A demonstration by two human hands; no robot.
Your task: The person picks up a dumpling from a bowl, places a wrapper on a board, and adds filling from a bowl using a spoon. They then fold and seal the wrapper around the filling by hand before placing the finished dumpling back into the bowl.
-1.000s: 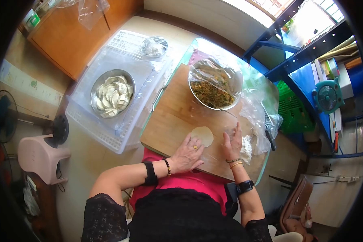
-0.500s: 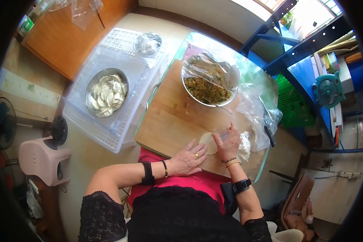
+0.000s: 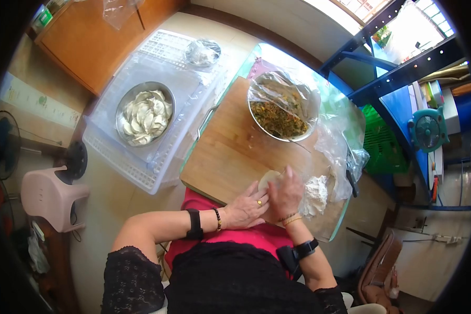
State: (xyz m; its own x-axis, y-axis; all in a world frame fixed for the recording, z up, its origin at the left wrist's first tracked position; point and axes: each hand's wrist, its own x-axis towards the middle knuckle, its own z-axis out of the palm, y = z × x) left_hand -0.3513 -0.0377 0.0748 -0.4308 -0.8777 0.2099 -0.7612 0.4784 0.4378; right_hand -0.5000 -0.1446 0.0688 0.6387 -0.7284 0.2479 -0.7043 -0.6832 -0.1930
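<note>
A pale round piece of dough [image 3: 268, 179] lies near the front edge of the wooden board [image 3: 222, 152]. My left hand [image 3: 246, 208] rests low on the board's edge, fingers stretched out, the fingertips at the dough's left side. Just right of the dough is my right hand [image 3: 288, 194], its fingers blurred and partly over it; whether they grip it is unclear. White flour [image 3: 315, 196] is heaped to the right of that hand. Farther back stands a metal bowl [image 3: 314, 118] of chopped filling [image 3: 277, 119], partly covered with clear plastic.
To the left, a bowl [image 3: 174, 110] of folded dough pieces [image 3: 145, 116] sits on a clear plastic bin [image 3: 110, 149], with a small wrapped bowl [image 3: 202, 53] behind. A dark-handled tool [image 3: 352, 183] and crumpled plastic [image 3: 336, 152] lie at the board's right. A pink stool [image 3: 47, 196] stands far left.
My right hand has moved left, closer to my left hand and over the dough's right part. The dough appears smaller and more covered. The whole view has shifted slightly.
</note>
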